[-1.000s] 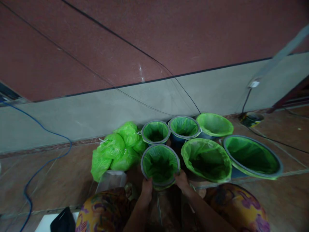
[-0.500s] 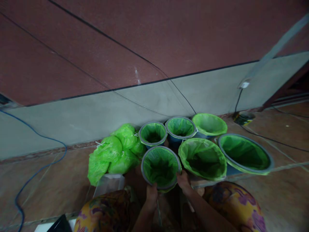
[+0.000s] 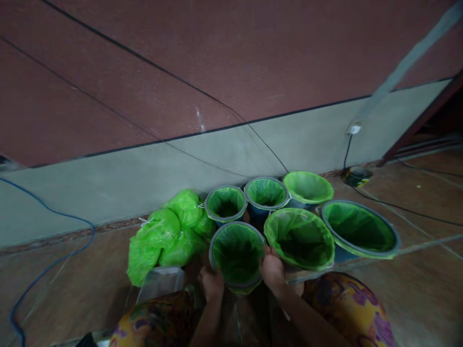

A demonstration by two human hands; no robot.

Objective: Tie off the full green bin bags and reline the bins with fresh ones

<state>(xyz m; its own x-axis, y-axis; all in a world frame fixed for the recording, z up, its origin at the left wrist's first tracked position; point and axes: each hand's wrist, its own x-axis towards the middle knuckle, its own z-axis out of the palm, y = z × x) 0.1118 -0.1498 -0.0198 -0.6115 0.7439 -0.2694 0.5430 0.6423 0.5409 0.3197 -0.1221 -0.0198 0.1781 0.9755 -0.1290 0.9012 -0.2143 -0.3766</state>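
A bin (image 3: 214,237) with a grey rim and a green plastic liner (image 3: 238,253) stands upright in front of me, between my knees. My right hand (image 3: 272,271) is closed at the right side of its rim, fingers curled over the liner's edge. Beside the lower left of the rim is my left hand (image 3: 212,285). Its fingers look bent but are dim and blurred, so a hold on the liner cannot be made out. The bin's bottom lies in shadow. Just right of my right hand stands another bin with a green liner (image 3: 318,229) folded over its rim.
Several more green-lined bins (image 3: 266,208) stand along the wall (image 3: 137,178). Tied green bags (image 3: 162,231) are heaped at the left, behind a clear plastic box (image 3: 161,284). A blue cable (image 3: 75,253) crosses the tiles; a dark can (image 3: 357,177) stands far right.
My left hand has moved from the bin's front rim to its lower left side. The right hand stays at the right rim. The view has shifted slightly.
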